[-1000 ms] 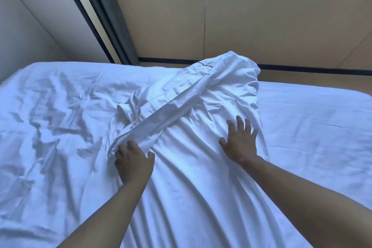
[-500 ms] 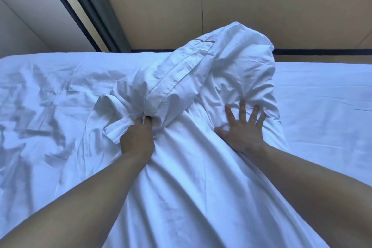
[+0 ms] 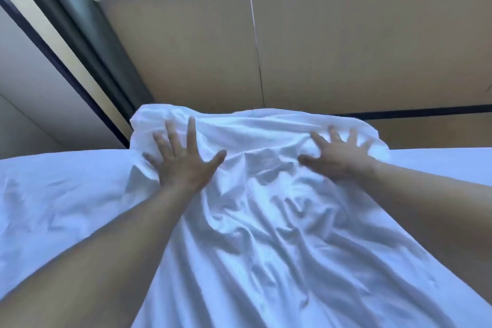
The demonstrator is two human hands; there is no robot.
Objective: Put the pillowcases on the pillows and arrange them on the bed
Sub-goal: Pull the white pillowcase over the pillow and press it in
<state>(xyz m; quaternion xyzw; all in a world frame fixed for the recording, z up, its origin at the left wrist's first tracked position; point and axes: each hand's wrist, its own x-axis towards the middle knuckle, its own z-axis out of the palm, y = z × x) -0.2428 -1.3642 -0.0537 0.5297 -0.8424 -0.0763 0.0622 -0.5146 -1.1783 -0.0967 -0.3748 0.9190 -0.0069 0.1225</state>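
Centre frame: white pillow (image 3: 266, 194) in its pillowcase, lying on the bed (image 3: 53, 194), far end raised toward the wall (image 3: 346, 48). Left hand (image 3: 183, 162) and right hand (image 3: 335, 157) press flat on it, fingers spread wide, gripping nothing.

2 bare forearms, no sleeves; hands (image 3: 183, 165) ungloved, ringless.

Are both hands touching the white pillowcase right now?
Touching. The head view shows the left hand and right hand pressed flat, fingers spread, on the pillowcase.
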